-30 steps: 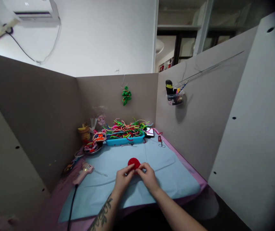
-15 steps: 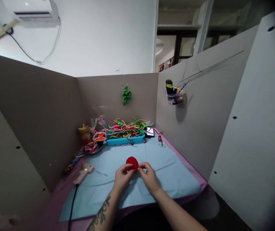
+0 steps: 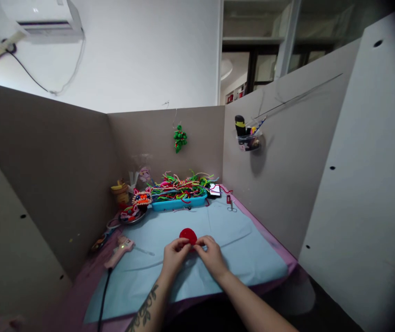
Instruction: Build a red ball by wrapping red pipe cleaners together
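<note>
A round, fuzzy-looking red disc is held just above the blue cloth, over its middle. My left hand pinches the disc's left and lower edge between thumb and fingers. On the other side, my right hand has its thumb and fingertips closed at the disc's lower right edge. The fingertips of both hands nearly meet below the disc and hide part of its rim. A pink glue gun with a lit green light lies to the left of my hands, its black cord running toward me.
A blue tray heaped with colourful fuzzy stems stands at the back. Left of it are a metal bowl of fuzzy pieces and an orange-and-pink fuzzy figure. Small scissors lie back right. Grey partitions enclose the table.
My right hand's fingertips have shifted slightly left and down along the disc's edge, closer to my left hand. The whole view has moved slightly; the disc stays in my hands.
</note>
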The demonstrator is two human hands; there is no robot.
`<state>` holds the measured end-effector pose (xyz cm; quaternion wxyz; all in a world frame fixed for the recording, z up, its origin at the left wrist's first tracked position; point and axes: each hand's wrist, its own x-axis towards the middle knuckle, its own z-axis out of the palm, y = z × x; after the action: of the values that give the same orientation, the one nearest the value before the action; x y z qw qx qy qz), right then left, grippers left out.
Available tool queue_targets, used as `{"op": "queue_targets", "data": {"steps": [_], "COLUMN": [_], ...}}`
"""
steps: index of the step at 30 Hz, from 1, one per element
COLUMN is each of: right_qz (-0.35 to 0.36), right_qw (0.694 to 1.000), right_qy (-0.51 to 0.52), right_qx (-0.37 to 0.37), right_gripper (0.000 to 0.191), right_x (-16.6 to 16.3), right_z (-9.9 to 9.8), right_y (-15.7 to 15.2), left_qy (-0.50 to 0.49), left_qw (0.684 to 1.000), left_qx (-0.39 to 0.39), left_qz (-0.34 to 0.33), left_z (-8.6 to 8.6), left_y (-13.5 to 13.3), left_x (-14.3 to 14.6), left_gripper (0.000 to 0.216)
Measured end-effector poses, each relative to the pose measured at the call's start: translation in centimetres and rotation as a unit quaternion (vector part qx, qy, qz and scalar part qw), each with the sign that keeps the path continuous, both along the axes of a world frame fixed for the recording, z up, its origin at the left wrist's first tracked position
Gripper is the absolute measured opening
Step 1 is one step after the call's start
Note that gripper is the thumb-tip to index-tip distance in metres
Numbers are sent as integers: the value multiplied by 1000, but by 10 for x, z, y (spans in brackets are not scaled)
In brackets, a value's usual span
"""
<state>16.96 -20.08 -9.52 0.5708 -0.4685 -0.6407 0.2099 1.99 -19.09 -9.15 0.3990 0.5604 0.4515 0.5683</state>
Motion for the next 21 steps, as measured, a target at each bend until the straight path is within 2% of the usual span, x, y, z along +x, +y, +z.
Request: {"op": "queue_targets", "data": {"steps": [6,10,14,17,21], "right_qz": [-8,45,101,124,110], "right_qw": [998,989,977,970,970], "right_qy": [38,109,143,163,178], "right_qx": [-45,-87,-120,-128,-125], "right_gripper": [10,9,19,28,30], "right_x": [0,0,2,5,6], "right_z": [-6,-7,-6,-5,-4], "right_y": [5,9,12,13,10], "left_qy": [23,5,-28,-52,-75], "left_qw": [1000,1000,999,997,990], "left_qx": [5,8,-7,-30,-61], "left_qz": [-18,-19,-34,-49,-105], "left_z": [-3,-5,-4,-2,-2], "left_y": [1,2,3,2,2], "left_x": [0,0,-1,-1,0], "left_gripper": [24,26,31,37,58]}}
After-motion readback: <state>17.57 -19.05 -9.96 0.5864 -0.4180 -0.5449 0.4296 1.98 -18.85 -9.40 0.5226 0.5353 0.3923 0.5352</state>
